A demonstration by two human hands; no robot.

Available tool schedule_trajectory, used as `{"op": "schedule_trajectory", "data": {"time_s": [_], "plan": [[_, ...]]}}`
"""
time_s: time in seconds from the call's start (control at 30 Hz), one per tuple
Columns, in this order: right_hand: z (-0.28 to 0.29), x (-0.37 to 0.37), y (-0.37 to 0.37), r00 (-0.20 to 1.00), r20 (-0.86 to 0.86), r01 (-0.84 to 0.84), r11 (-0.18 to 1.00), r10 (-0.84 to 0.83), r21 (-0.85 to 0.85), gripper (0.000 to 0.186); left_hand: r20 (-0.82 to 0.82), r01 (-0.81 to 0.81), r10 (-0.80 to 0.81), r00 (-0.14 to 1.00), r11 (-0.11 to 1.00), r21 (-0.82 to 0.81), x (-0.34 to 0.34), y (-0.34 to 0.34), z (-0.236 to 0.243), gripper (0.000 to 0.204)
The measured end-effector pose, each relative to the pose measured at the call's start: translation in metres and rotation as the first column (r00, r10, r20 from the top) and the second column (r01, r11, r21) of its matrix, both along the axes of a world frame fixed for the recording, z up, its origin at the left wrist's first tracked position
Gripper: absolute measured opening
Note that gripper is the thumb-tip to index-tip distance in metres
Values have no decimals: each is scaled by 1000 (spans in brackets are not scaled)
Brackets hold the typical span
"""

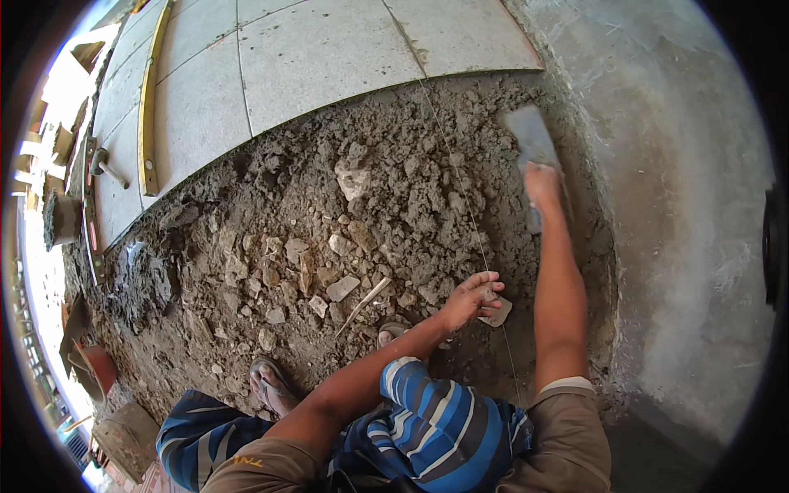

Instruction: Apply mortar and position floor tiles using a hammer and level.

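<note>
My right hand (542, 185) is closed around a flat grey plastering trowel (530, 135). Its rectangular blade lies on the wet grey mortar (485, 107) along the right-hand side, beside the concrete strip. My left hand (472, 302) hovers nearer my body with fingers apart and slightly bent, close to a thin string line (460, 177). A small pale flat stone (497, 314) shows just by its fingertips; I cannot tell whether they touch it. The string runs from the tiles back toward my knees.
Large grey floor tiles (329, 57) end at the mortar bed's far edge. On them lie a yellow spirit level (149, 99) and a hammer (108, 168). Rubble stones (341, 287) and a stick (364, 306) cover the ground before my sandalled feet. Smooth concrete (682, 205) borders the right.
</note>
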State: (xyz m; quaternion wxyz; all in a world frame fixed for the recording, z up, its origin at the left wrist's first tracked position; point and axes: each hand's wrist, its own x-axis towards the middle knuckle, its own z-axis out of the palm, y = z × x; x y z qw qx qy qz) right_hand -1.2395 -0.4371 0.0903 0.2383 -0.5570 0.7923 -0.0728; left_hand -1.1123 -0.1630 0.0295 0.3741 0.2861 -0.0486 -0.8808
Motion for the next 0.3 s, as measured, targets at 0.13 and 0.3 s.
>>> {"op": "schedule_trajectory", "data": {"time_s": [0.13, 0.3], "plan": [[-21, 49, 41, 943, -42, -329, 943, 331, 41, 53, 26, -10, 10, 1000, 1000, -1, 2, -2, 1, 50], [22, 19, 79, 955, -109, -258, 955, 275, 149, 58, 32, -3, 4, 999, 999, -33, 7, -5, -7, 55]]}}
